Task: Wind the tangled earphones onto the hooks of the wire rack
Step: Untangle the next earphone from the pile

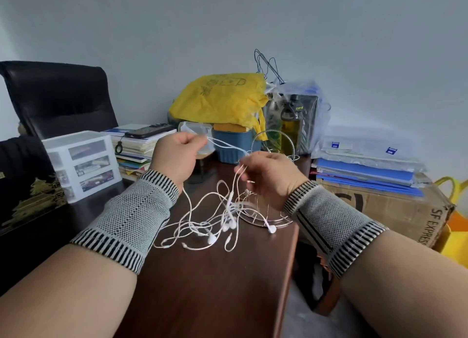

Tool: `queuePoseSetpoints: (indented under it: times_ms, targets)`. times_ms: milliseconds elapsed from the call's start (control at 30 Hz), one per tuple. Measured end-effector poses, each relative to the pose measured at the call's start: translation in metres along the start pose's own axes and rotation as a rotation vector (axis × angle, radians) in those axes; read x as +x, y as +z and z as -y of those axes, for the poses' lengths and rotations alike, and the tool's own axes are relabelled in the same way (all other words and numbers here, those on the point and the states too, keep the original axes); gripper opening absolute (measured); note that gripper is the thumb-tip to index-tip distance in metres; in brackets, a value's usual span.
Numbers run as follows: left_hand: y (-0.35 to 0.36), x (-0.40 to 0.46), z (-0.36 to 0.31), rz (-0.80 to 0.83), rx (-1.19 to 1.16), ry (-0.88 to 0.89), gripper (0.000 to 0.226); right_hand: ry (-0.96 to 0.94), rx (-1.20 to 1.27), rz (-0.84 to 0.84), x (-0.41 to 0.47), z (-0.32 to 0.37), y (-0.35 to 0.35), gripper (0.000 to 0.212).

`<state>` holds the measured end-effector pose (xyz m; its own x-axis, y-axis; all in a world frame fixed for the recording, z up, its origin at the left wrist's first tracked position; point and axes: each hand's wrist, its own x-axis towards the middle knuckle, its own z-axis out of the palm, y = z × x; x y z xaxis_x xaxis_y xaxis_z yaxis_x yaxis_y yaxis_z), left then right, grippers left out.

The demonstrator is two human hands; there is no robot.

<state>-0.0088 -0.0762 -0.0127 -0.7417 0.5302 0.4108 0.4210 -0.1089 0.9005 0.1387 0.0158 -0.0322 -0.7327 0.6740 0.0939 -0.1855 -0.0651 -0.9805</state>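
Both hands, left (174, 155) and right (268, 175), pinched earphones (222, 221) cord stretched between them. Tangled loops hung below my fingers, wire rack (268, 218) under my right.

1. The bench (220, 282) is dark wood with a smooth, slightly glossy finish.
2. The earphones (229, 217) are glossy white plastic on thin white cords.
3. The wire rack (266, 220) is shiny bare metal.
4. The wristbands (131, 223) are knitted cloth, matt.

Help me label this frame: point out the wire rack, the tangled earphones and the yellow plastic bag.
wire rack (268, 220): head view, curved base rim on the table.
tangled earphones (229, 208): head view, knotted middle of the white cables.
yellow plastic bag (217, 99): head view, its front face.
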Motion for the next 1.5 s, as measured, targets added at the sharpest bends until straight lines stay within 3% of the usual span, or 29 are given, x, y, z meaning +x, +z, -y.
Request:
queuePoseSetpoints:
  times_ms: [67,200,300,400,567,700,800,933,1133,1333,1500]
  targets:
    - [0.003,-0.003,0.003,0.064,0.065,-0.027,0.015,0.005,0.173,0.026,-0.003,0.008,0.001,0.018]
    - [0.011,-0.02,0.002,0.356,0.028,-0.119,0.015,-0.001,0.231,0.075,-0.004,0.016,0.004,0.017]
    - [0.015,-0.029,0.002,0.534,0.129,-0.077,0.025,-0.007,0.269,0.056,-0.005,0.019,0.004,0.015]
    - [0.019,-0.034,0.002,0.629,0.21,-0.039,0.019,-0.031,0.315,0.031,-0.004,0.019,0.0,0.013]
    - [0.019,-0.029,0.008,0.501,0.257,-0.005,0.033,-0.065,0.267,-0.026,-0.005,0.017,-0.008,0.006]
    - [0.012,-0.024,0.003,0.421,-0.069,-0.21,0.024,-0.024,-0.176,0.03,-0.008,0.001,-0.01,0.004]
    - [0.009,-0.023,0.001,0.4,-0.115,-0.248,0.025,-0.061,-0.479,0.091,-0.006,-0.013,-0.006,0.005]
    - [0.005,-0.014,0.002,0.234,0.073,-0.141,0.03,-0.045,-0.408,0.019,-0.001,-0.021,-0.009,0.009]
    - [-0.003,-0.008,-0.001,0.142,-0.114,-0.264,0.024,0.032,-0.538,0.048,-0.007,-0.031,-0.013,0.013]
    - [-0.005,-0.013,0.0,0.219,-0.051,-0.307,0.022,-0.177,-0.514,-0.316,0.005,-0.033,-0.011,0.016]
    - [-0.004,-0.018,-0.002,0.221,-0.06,-0.307,0.024,-0.327,-0.623,-0.319,0.003,-0.038,-0.005,0.019]
